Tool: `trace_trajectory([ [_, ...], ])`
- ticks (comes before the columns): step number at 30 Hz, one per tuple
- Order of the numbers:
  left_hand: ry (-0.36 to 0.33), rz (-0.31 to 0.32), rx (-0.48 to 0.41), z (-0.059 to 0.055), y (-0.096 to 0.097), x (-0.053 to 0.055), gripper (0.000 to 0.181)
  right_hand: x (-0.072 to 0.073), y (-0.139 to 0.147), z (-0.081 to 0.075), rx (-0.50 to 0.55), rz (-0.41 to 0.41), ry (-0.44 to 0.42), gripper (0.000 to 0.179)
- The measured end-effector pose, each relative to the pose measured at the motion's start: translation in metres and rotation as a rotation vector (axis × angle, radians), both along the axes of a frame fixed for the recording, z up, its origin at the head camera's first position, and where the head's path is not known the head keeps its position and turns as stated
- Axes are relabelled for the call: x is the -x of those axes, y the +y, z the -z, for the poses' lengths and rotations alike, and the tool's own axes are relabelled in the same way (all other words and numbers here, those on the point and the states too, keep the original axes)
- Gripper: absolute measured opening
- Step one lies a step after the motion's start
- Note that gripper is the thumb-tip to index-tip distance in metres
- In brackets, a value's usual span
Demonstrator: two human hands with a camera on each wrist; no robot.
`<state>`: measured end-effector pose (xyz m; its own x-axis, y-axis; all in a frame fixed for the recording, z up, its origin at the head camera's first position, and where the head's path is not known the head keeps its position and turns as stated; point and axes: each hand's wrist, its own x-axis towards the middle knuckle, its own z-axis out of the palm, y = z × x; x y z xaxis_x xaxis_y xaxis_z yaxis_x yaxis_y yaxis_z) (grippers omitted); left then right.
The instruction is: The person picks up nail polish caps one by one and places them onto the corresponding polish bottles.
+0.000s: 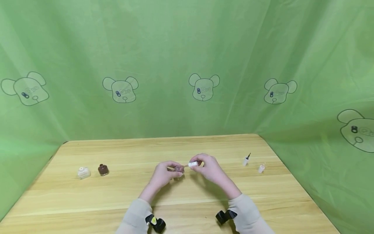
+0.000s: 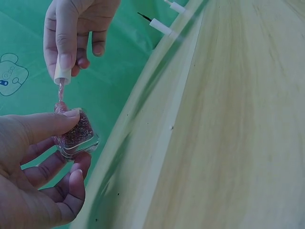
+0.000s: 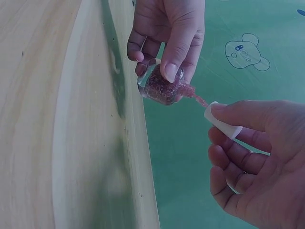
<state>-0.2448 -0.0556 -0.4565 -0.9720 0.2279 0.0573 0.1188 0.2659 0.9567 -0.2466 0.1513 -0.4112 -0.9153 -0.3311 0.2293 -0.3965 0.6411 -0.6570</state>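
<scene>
Between thumb and fingers my left hand (image 1: 164,175) pinches a clear nail polish bottle (image 2: 78,133) filled with pink glitter polish. Its neck is open and points toward my right hand (image 1: 211,167), which grips a white nail polish cap (image 3: 223,121) by its sides. From the cap a brush (image 3: 200,100) coated in pink reaches to the bottle's mouth, its tip hidden in the neck. In the head view, both hands meet over the middle of the wooden table.
On the table's left stand an open clear bottle (image 1: 83,173) and an open dark brown polish bottle (image 1: 103,169). Two white caps stand brush-up at the right: one with a dark brush (image 1: 246,160), the other (image 1: 261,168) with a pale one. A green curtain (image 1: 163,48) hangs behind.
</scene>
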Motion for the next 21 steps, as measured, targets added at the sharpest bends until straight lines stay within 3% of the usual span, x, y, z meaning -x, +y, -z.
trace_trajectory([
  [13, 0.052, 0.012, 0.089, -0.0021, 0.0071, -0.0019, 0.023, -0.0027, -0.003, 0.0006, -0.006, -0.035, 0.006, 0.017],
  [21, 0.024, 0.011, 0.093, -0.0041, 0.0094, -0.0054, 0.025, -0.0051, -0.0067, 0.0024, -0.002, -0.056, 0.009, 0.015],
])
